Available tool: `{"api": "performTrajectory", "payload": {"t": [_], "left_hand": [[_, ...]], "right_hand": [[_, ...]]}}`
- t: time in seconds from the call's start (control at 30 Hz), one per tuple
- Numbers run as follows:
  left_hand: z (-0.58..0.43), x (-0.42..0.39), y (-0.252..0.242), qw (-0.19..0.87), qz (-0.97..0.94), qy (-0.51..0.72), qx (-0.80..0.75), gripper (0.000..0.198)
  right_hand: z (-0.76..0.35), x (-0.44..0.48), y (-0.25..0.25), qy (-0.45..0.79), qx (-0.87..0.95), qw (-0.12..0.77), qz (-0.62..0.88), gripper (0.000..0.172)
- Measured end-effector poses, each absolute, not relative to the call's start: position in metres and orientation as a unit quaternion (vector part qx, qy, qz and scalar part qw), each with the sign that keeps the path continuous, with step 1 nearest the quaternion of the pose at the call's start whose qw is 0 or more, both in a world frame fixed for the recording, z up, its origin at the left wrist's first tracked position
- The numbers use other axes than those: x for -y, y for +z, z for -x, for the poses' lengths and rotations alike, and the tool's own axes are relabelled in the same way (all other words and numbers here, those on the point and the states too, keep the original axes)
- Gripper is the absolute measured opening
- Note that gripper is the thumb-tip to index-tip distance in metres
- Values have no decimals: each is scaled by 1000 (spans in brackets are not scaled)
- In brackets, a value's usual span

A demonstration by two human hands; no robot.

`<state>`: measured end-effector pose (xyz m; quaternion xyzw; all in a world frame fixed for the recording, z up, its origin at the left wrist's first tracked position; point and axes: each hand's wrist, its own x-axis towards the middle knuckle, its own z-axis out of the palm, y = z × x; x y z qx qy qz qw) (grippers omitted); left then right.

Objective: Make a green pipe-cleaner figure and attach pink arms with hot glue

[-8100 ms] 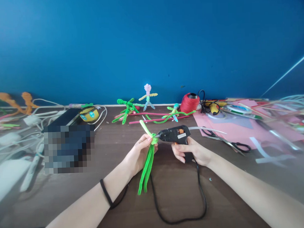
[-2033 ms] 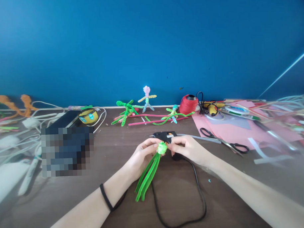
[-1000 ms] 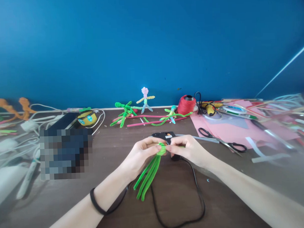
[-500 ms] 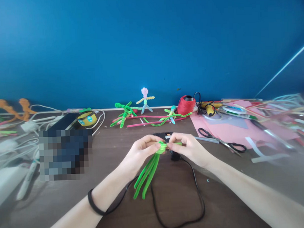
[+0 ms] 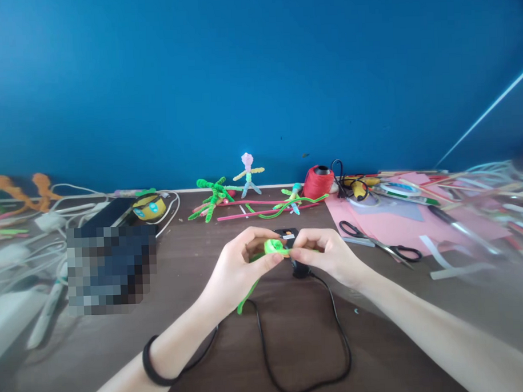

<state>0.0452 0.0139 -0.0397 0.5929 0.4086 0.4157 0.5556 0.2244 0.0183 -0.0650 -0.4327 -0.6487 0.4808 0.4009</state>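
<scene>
Between my two hands is a bundle of green pipe cleaners [image 5: 273, 246], with a lighter green coil wound round its top. My left hand [image 5: 242, 264] pinches the coil between thumb and fingers. Most of the green strands are hidden behind that hand; one end pokes out below it. My right hand [image 5: 323, 252] is closed, its thumb and forefinger pinching the light green pipe cleaner at the coil's right side. Just behind my hands lies a black device [image 5: 300, 266] with a black cable [image 5: 267, 356] looping toward me.
Pipe-cleaner figures [image 5: 247, 175] and a red thread spool [image 5: 319, 181] stand along the blue wall. Scissors [image 5: 381, 243] lie by pink paper [image 5: 386, 223] on the right. White cables [image 5: 15, 273], a dark blurred-out object [image 5: 113, 270] and a yellow item [image 5: 148, 207] are at left.
My left hand has turned the bundle, so the coil's top now faces me and the long strands have swung behind my hand. My right hand still pinches at the coil's right side.
</scene>
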Motion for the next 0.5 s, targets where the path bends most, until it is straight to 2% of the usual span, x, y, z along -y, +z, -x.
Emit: {"api": "performTrajectory", "payload": {"t": [0.2, 0.5], "left_hand": [[-44, -11, -38, 524, -611, 411, -428, 23], [-44, -13, -38, 598, -562, 408, -399, 28]], "right_hand": [[-225, -19, -66, 485, 645, 403, 432, 32], [-228, -20, -73, 509, 634, 405, 419, 28]]}}
